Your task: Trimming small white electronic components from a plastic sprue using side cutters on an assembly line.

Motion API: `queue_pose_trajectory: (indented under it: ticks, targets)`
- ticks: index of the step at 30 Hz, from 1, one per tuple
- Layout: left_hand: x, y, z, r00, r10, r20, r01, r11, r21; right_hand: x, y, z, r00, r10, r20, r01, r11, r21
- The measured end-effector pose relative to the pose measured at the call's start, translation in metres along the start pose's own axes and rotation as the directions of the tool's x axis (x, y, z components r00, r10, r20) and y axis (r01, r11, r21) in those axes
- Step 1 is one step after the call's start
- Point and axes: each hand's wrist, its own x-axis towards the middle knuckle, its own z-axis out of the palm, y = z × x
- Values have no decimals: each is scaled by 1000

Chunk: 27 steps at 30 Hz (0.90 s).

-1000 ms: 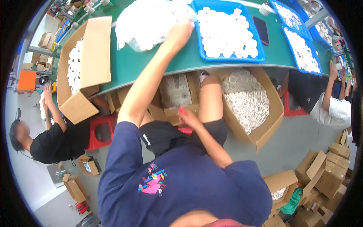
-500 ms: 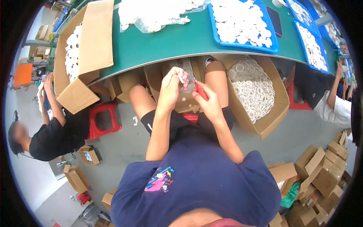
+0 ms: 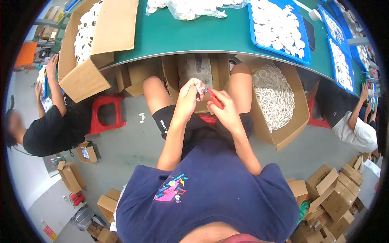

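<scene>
Above my lap, my left hand (image 3: 187,98) is closed on a small white plastic piece (image 3: 199,89), pinched between thumb and fingers. My right hand (image 3: 227,112) grips red-handled cutting pliers (image 3: 216,101). The metal jaws of the pliers point left and meet the white piece or lie right beside it; they are too small to tell whether they are closed on it. Below and beyond my hands, an open cardboard box (image 3: 222,73) with a clear plastic liner stands between my knees.
A carton of white rings (image 3: 273,99) stands by my right knee. On the green table (image 3: 190,39) are a blue tray (image 3: 306,60) of white discs, a plastic bag (image 3: 189,10) of white parts and a cardboard box (image 3: 117,28). Co-workers sit at both sides.
The plier jaws have come up to the white piece, and my hands are closer together. The whole view has shifted slightly, with the table's things now further right.
</scene>
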Motion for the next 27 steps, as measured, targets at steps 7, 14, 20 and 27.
queue_pose_trajectory:
  ticks: [7, 14, 20, 27]
  targets:
    - [-3, -11, -7, 999, 15, -31, -15, 1000, 10, -1, -1, 2, 999, -43, 21, 45, 994, -99]
    - [-8, -20, -16, 997, 45, -54, -42, 997, 69, -2, 0, 5, 997, -22, 76, 33, 988, -154]
    - [12, -73, -54, 978, -36, -205, 68, 986, 149, 23, 76, 37, 969, 184, 164, -147, 966, -213]
    - [52, -171, -136, 642, -589, -491, 650, 758, -60, 46, 189, 100, 727, 609, 317, -670, 731, 132]
